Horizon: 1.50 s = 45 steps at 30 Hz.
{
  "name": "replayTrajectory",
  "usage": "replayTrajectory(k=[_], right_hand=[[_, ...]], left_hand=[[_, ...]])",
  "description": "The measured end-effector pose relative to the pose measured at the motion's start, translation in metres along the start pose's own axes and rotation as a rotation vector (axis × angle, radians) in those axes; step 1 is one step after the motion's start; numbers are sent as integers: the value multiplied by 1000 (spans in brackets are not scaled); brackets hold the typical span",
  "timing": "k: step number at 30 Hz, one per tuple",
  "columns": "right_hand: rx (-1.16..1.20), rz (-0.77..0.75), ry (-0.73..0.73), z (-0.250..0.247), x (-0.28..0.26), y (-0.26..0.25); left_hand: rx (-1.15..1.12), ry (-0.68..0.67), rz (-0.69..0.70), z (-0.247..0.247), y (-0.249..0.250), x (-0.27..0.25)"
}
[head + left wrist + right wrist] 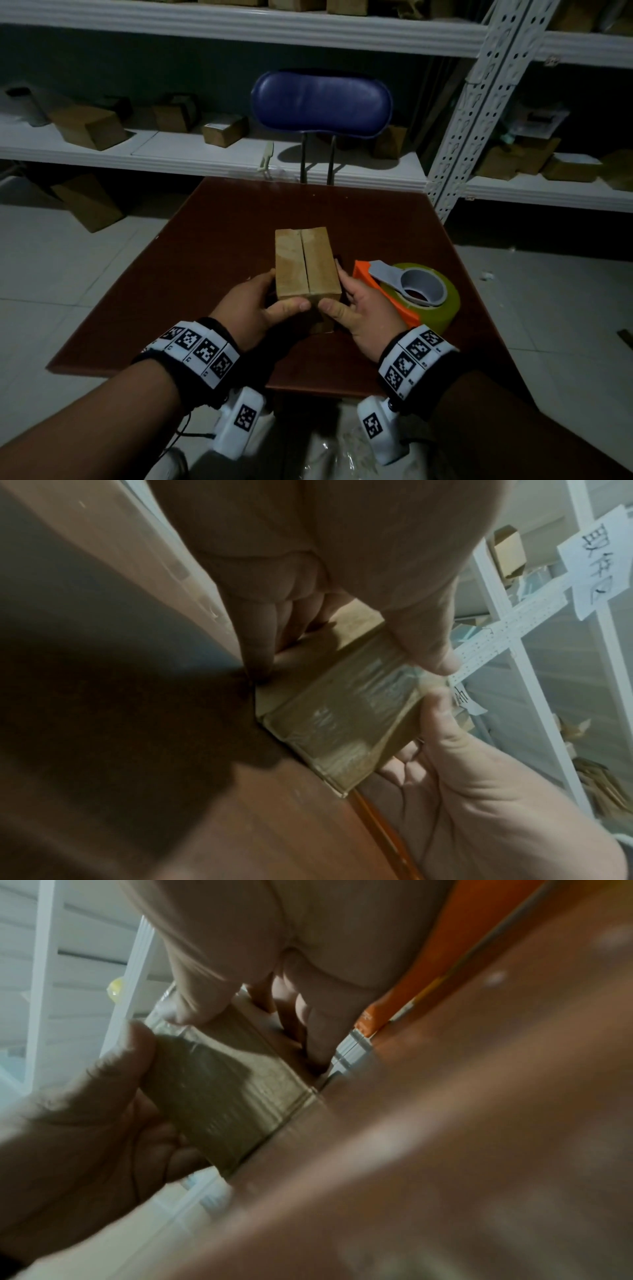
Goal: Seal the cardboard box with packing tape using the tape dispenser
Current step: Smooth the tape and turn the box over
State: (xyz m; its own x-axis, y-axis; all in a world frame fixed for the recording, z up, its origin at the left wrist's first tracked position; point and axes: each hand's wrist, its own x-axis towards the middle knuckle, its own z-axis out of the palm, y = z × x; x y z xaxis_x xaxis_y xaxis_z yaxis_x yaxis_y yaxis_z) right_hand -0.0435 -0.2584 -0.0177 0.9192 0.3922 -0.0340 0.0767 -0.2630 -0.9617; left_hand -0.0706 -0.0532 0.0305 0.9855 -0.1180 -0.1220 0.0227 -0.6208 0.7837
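Cardboard box [306, 265] sitting mid-table [205, 260], flaps closed, centre seam showing bare in head view. Left hand [250, 310] gripping box's left side, thumb lying across near end. Right hand [363, 313] gripping right side, thumb meeting left thumb at near end. Wrist views showing what head view is hiding: glossy clear tape covering box's near end face [346, 715]. Tape dispenser [407, 294], orange, holding tape roll, lying just right of right hand, untouched.
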Motion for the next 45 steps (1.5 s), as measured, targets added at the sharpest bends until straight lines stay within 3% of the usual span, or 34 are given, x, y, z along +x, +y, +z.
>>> replayTrajectory(k=[9, 16, 20, 23, 29, 35, 39, 45], right_hand=[[62, 65, -27, -2, -4, -7], [-45, 111, -50, -1, -2, -7], [-28, 145, -43, 4, -7, -8], [-56, 118, 39, 5, -7, -10], [-27, 104, 253, -7, -6, -26], [-72, 108, 276, -9, -7, -32], [-130, 91, 282, -7, -7, -30], [-181, 120, 333, -8, -9, -29]], left_hand=[[28, -54, 38, -5, -9, 0], [-326, -113, -21, -15, -25, 2], [-607, -15, -160, -12, -12, -1], [-649, 74, -222, -12, -12, 4], [-666, 69, -193, -21, -23, 11], [-750, 45, -189, -21, -24, 13], [-704, 78, -239, -22, -27, 15], [-255, 362, -279, -28, -28, 17]])
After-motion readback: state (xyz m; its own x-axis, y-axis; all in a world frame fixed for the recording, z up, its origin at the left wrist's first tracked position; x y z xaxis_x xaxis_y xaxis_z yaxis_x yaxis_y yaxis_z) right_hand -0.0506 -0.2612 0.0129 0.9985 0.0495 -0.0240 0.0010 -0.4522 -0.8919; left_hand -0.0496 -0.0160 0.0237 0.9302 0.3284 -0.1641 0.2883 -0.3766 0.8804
